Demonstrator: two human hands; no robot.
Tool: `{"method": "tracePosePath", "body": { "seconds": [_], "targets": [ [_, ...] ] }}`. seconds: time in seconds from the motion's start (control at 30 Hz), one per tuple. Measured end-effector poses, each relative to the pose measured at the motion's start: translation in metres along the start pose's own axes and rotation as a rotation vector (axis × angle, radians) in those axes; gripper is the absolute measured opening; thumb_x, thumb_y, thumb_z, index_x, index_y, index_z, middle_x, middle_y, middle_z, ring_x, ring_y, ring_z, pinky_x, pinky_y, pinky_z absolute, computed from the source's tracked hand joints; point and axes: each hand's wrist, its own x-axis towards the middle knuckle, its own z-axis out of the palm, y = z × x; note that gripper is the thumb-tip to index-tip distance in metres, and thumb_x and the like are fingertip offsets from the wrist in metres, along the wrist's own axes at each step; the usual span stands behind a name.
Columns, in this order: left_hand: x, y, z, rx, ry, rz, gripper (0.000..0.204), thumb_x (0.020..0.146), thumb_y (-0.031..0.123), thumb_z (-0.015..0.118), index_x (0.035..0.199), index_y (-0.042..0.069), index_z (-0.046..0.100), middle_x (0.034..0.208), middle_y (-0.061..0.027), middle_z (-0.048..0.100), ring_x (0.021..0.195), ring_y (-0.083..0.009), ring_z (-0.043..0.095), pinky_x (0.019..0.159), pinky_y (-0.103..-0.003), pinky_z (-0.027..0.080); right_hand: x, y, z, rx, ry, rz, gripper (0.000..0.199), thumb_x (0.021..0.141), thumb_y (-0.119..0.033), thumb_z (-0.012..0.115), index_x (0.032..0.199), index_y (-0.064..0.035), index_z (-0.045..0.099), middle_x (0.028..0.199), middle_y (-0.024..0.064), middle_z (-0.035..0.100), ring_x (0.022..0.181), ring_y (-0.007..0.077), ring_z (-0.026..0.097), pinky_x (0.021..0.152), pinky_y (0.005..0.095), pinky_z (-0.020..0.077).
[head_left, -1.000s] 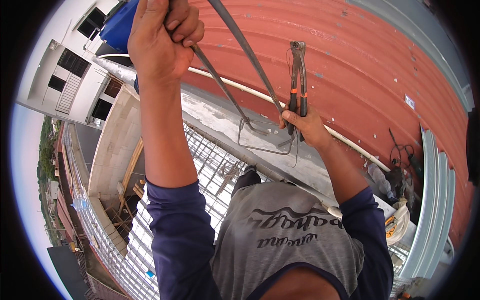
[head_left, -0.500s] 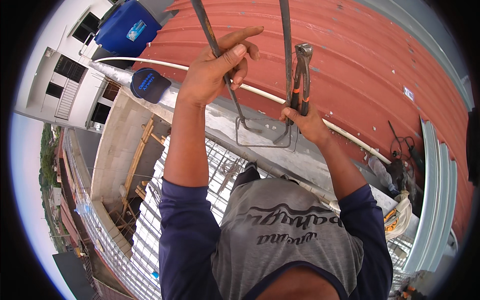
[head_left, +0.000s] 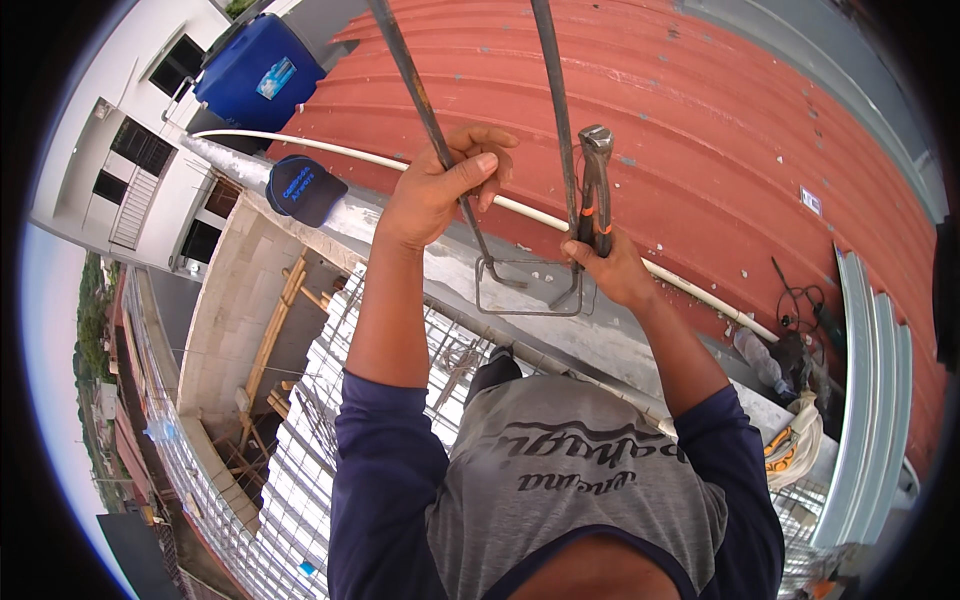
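My left hand [head_left: 440, 195] is loosely wrapped round a long steel rebar rod [head_left: 408, 70], its thumb across the front and its fingers partly curled. In my right hand [head_left: 615, 265] are end-cutting pincers [head_left: 596, 170] with orange-banded dark handles, held jaws up. A second rebar rod [head_left: 556, 90] runs beside the pincers and passes by my right thumb; whether the hand also grips it I cannot tell. Both rods have bent lower ends. Around those ends hangs a thin square wire stirrup [head_left: 520, 312].
Red corrugated roofing [head_left: 690, 160] lies ahead, with a white pipe [head_left: 700, 288] along its edge. A dark cap [head_left: 305, 190] rests on the concrete ledge. Below left is a rebar mesh [head_left: 330, 400]. Grey metal sheets [head_left: 870, 380] and bags [head_left: 800, 440] are at right.
Both hands, the rods, the stirrup and the pincers sit a little lower in view. My left hand's fingers are more curled than before, and the pincers are still in my right hand.
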Motion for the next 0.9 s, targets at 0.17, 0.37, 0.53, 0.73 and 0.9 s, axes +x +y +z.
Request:
{"method": "tracePosePath", "body": {
  "seconds": [0.17,0.37,0.53,0.73,0.9],
  "targets": [
    [-0.032,-0.040,0.005,0.044,0.213,0.034,0.020,0.095,0.022,0.057,0.097,0.002,0.058,0.077,-0.0050,0.058,0.065,-0.0127,0.053,0.060,-0.027,0.043,-0.004,-0.015,0.001,-0.012,0.014,-0.005,0.032,0.089,-0.027,0.068,0.104,-0.0020,0.056,0.086,0.0025,0.055,0.081,0.0143,0.051,0.076,0.0327,0.0435],
    [-0.018,0.003,0.015,-0.054,0.278,0.215,0.024,0.099,0.028,0.052,0.093,0.004,0.055,0.067,-0.0020,0.048,0.057,-0.0104,0.043,0.054,-0.026,0.037,-0.003,-0.004,0.005,0.046,0.045,-0.005,0.034,0.090,-0.027,0.067,0.110,-0.0013,0.055,0.091,0.0062,0.060,0.088,0.0151,0.057,0.082,0.0324,0.0458],
    [-0.017,0.001,0.009,-0.080,0.318,0.230,0.029,0.100,0.033,0.049,0.088,0.006,0.052,0.062,0.0005,0.038,0.054,-0.0089,0.033,0.051,-0.026,0.030,-0.023,-0.037,0.001,-0.111,0.206,-0.062,0.038,0.088,-0.029,0.069,0.108,-0.0011,0.055,0.083,0.0072,0.061,0.079,0.0146,0.059,0.073,0.0329,0.0474],
    [-0.021,0.000,0.009,-0.082,0.305,0.250,0.031,0.101,0.034,0.048,0.088,0.006,0.052,0.062,0.0012,0.035,0.054,-0.0088,0.032,0.049,-0.026,0.028,-0.095,-0.070,-0.058,-0.404,0.253,0.002,0.031,0.080,-0.023,0.069,0.097,-0.0013,0.054,0.070,0.0014,0.047,0.063,0.0109,0.042,0.057,0.0288,0.0351],
    [-0.015,0.001,0.013,-0.073,0.316,0.266,0.031,0.101,0.034,0.047,0.091,0.005,0.052,0.062,0.0013,0.036,0.052,-0.0085,0.031,0.048,-0.025,0.027,-0.135,-0.041,-0.074,-0.257,0.172,0.183,0.022,0.081,-0.014,0.062,0.096,-0.0012,0.052,0.073,0.0040,0.052,0.063,0.0121,0.048,0.057,0.0279,0.0401]
  ]
}}
